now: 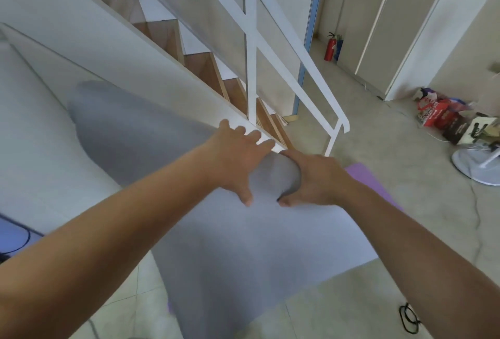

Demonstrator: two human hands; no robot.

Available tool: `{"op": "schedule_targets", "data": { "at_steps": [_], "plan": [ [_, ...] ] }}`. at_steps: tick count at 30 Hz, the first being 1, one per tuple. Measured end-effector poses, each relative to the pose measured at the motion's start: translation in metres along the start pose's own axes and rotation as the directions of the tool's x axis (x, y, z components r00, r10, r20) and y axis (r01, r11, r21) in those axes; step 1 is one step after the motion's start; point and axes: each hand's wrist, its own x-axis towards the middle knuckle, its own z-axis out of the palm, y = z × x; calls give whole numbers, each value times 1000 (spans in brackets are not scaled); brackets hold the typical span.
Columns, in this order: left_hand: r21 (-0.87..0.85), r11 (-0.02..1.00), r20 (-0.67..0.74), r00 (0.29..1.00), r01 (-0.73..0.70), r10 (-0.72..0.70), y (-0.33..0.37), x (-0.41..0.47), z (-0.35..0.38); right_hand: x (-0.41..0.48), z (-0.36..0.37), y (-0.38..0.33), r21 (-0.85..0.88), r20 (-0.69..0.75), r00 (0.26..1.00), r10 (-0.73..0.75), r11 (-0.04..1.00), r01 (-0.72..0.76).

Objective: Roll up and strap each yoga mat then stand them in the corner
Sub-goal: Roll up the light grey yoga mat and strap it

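Note:
A grey yoga mat [243, 252] lies partly rolled on the floor. Its thick roll [130, 133] runs from the upper left down to the middle, and the flat rest spreads toward me. My left hand [238, 160] presses on top of the roll near its right end, fingers spread and thumb on the near side. My right hand [311, 179] curls round the roll's right end. A purple mat [359, 176] lies under the grey one, showing at its right edge. A black strap [408, 317] lies loose on the floor at the lower right.
A staircase with a white railing [305, 68] rises just beyond the roll. A white wall panel is on the left. At the right are red bags and boxes [443, 116], a white fan base [476, 165] and a red fire extinguisher [329, 47] by the cupboards.

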Motion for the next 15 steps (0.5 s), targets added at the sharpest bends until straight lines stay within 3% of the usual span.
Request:
{"op": "schedule_targets", "data": {
  "at_steps": [3,8,12,15],
  "plan": [
    [149,987,-117,992,62,-45,1,-1,-11,6,-26,7,-5,-22,1000,5,1000,-5],
    [15,995,-284,954,104,-95,-20,3,-38,15,-71,10,11,-7,1000,-18,1000,18],
    [-46,990,-310,940,137,-144,-41,9,-73,20,-117,2,-33,17,999,-31,999,32],
    [-120,976,-253,945,181,-206,-57,12,-99,18,-141,-3,-84,-69,997,-33,996,27]
  ]
}}
